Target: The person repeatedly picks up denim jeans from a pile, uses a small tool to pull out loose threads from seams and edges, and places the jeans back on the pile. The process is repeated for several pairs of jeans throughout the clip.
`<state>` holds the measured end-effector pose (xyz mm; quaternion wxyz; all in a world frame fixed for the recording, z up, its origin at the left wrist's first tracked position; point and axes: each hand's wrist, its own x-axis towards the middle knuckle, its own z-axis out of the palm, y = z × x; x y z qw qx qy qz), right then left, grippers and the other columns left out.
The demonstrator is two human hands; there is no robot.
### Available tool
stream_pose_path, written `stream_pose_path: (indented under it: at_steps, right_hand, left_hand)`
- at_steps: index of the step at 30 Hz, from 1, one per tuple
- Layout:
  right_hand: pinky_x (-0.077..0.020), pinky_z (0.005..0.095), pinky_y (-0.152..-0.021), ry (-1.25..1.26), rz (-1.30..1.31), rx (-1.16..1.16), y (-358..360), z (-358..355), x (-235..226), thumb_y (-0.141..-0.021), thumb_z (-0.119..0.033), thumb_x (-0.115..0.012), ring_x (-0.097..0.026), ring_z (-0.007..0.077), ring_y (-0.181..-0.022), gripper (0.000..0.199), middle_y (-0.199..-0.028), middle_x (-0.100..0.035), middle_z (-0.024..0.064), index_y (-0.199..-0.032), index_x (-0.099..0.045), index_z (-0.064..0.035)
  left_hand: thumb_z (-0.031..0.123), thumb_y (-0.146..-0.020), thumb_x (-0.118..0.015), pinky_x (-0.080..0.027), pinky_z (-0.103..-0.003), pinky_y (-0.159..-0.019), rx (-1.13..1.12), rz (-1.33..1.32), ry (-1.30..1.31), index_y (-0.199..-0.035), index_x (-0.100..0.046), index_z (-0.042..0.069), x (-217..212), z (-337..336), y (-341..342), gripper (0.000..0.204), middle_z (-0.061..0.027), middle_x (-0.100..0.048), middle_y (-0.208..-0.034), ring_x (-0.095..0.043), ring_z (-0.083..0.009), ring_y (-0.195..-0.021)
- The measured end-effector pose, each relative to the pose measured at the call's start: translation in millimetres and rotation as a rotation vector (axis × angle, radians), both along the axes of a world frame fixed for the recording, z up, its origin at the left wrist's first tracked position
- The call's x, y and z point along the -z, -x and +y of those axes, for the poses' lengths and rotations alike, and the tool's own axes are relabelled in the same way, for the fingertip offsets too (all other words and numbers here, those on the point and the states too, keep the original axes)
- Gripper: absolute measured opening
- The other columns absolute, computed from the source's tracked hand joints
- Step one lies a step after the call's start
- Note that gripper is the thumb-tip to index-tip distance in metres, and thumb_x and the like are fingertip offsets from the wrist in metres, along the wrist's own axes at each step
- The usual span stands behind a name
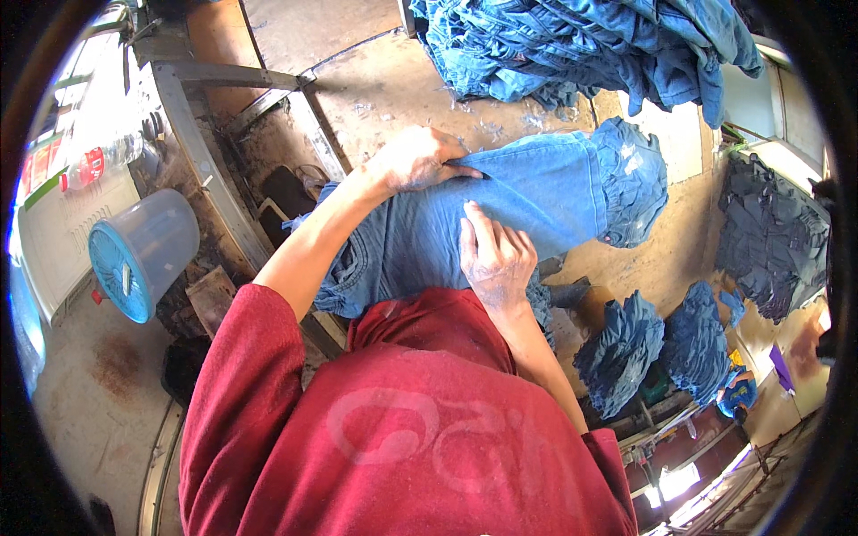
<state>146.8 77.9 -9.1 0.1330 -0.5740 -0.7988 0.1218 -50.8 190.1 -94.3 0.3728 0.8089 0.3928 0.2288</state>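
Note:
A blue denim garment lies stretched across in front of me, its gathered, ruffled end off to the right. At its far edge, my left hand is closed, pinching a fold of the cloth between thumb and fingers. My right hand rests on the near part of the garment, with the index finger stretched out and the other fingers loosely bent. Bluish smudges mark the back of that hand. More bunched denim shows by my left forearm, partly hidden under the arm and my red top.
A big heap of denim garments hangs at the far right. Dark grey garments are piled on the right, with denim bundles nearer. To the left stand a metal frame and a see-through bucket with a blue lid.

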Motion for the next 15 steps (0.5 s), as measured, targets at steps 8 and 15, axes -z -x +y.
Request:
stream_pose_path:
  at_steps: [8,15]
  right_hand:
    - [-0.0543,0.0359,-0.059,-0.017,0.06,0.006,11,11,1,-0.09,-0.008,-0.077,-0.068,0.0237,-0.061,0.022,-0.074,-0.071,0.0051,-0.112,-0.078,-0.0091]
    - [-0.0524,0.0362,-0.061,-0.005,0.084,-0.034,-3,-10,1,-0.086,-0.01,-0.076,-0.063,0.0213,-0.062,0.03,-0.07,-0.063,0.0026,-0.116,-0.077,-0.0079]
  left_hand:
    - [0.041,-0.091,-0.081,-0.06,-0.044,-0.075,0.037,0.076,0.049,-0.098,-0.082,0.009,3,0,3,0.033,-0.0127,-0.076,-0.088,-0.074,-0.0352,-0.083]
    - [0.049,-0.091,-0.077,-0.058,-0.048,-0.07,-0.036,-0.009,-0.018,-0.082,-0.074,0.009,11,-4,-1,0.041,-0.0139,-0.07,-0.076,-0.072,-0.0377,-0.076]
